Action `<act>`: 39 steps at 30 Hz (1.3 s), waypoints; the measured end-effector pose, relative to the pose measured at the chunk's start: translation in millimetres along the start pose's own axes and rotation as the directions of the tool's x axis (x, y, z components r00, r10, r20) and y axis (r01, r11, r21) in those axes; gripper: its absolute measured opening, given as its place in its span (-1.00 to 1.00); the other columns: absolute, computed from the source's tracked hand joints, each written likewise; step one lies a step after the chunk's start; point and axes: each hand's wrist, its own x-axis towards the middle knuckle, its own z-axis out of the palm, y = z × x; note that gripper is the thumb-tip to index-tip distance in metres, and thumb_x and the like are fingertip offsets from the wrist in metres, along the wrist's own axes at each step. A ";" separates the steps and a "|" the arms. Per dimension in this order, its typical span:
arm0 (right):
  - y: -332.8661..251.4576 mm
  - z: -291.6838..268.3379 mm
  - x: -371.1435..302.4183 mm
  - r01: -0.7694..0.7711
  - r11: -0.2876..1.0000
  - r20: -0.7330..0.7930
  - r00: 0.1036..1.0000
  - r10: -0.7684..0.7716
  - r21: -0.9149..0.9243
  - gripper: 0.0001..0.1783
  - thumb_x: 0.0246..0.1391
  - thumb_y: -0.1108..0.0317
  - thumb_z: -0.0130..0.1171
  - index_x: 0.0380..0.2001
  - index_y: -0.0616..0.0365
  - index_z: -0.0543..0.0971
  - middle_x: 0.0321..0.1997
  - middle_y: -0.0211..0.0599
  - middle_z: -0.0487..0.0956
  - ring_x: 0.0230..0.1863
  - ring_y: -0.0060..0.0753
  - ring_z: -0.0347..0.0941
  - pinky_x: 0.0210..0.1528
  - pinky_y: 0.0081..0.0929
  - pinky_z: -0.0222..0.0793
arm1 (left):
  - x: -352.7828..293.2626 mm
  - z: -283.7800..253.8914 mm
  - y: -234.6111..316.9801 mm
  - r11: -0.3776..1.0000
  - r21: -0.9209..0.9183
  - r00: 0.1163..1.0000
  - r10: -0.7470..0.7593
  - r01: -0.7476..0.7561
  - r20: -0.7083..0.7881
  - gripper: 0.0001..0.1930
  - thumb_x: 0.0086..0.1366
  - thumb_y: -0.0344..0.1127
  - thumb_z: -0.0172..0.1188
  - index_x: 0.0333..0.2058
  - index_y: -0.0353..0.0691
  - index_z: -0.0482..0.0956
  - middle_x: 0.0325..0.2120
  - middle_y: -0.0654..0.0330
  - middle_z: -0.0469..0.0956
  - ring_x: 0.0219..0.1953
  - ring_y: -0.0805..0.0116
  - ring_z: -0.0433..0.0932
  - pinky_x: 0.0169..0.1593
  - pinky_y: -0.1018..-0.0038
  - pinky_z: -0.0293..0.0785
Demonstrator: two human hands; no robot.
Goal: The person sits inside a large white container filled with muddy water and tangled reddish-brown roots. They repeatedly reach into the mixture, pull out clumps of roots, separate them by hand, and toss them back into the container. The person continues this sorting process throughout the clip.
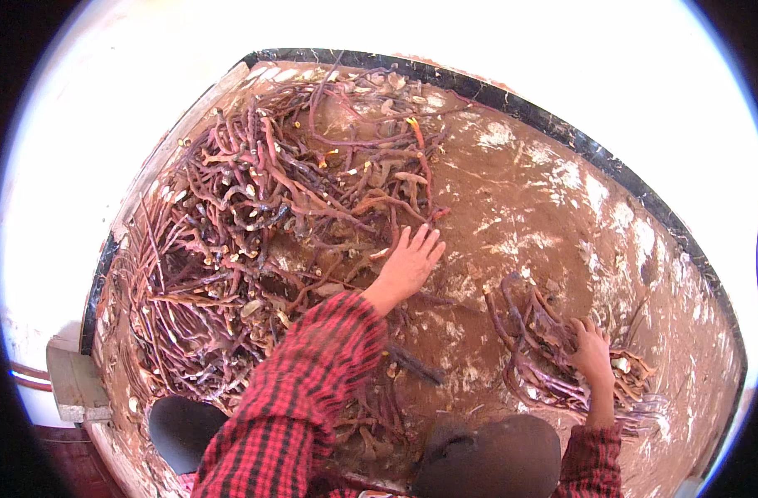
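Observation:
My left hand lies flat with fingers spread on the muddy brown surface, at the right edge of a big tangled heap of reddish-purple roots. My right hand rests on a smaller bundle of the same roots at the lower right, fingers curled into the stems. Both sleeves are red and black plaid.
The roots lie on a wide brown mud-caked surface with white patches, bounded by a dark rim. Two dark rounded shapes sit at the bottom edge. A grey block sits at the lower left. Beyond the rim all is overexposed white.

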 end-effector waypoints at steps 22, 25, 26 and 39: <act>-151.6 -52.7 4.4 0.557 0.570 -0.550 0.809 -0.207 0.604 -0.78 -0.12 0.61 0.19 -0.31 0.23 0.56 -0.21 -0.18 0.58 -0.18 -0.18 0.50 -0.13 -0.37 0.40 | -54.3 -114.4 -155.9 0.818 0.571 0.983 -0.154 0.070 0.101 -0.51 0.25 -0.28 -0.07 0.18 -0.13 0.26 0.18 0.11 0.24 0.24 0.09 0.18 0.27 0.06 0.03; -161.3 -47.2 2.4 0.584 0.514 -0.525 0.806 -0.272 0.628 -0.77 -0.13 0.60 0.20 -0.31 0.21 0.57 -0.21 -0.20 0.58 -0.20 -0.15 0.50 -0.14 -0.34 0.40 | -65.8 -78.5 -220.1 0.800 0.596 0.952 -0.231 0.067 0.203 -0.53 0.20 -0.30 0.01 0.12 -0.06 0.33 0.05 0.19 0.36 0.21 0.13 0.20 0.27 -0.05 -0.03; -161.2 -45.4 1.0 0.594 0.519 -0.523 0.799 -0.296 0.614 -0.77 -0.14 0.59 0.20 -0.31 0.20 0.57 -0.22 -0.20 0.58 -0.20 -0.14 0.50 -0.14 -0.34 0.40 | -65.6 -69.1 -230.2 0.779 0.625 0.908 -0.301 0.057 0.292 -0.55 0.21 -0.28 0.01 0.11 -0.03 0.35 -0.01 0.22 0.40 0.17 0.15 0.25 0.28 -0.05 -0.03; -153.2 -42.2 -29.1 0.693 0.504 -0.514 0.720 -0.465 0.515 -0.73 -0.17 0.54 0.23 -0.30 0.12 0.57 -0.28 -0.29 0.58 -0.29 -0.18 0.49 -0.24 -0.33 0.38 | -102.4 -120.6 -255.4 0.734 0.619 0.818 -0.155 -0.281 0.555 -0.86 0.24 -0.24 -0.02 -0.29 -0.02 0.49 -0.39 0.28 0.52 -0.16 0.30 0.50 0.24 0.19 0.04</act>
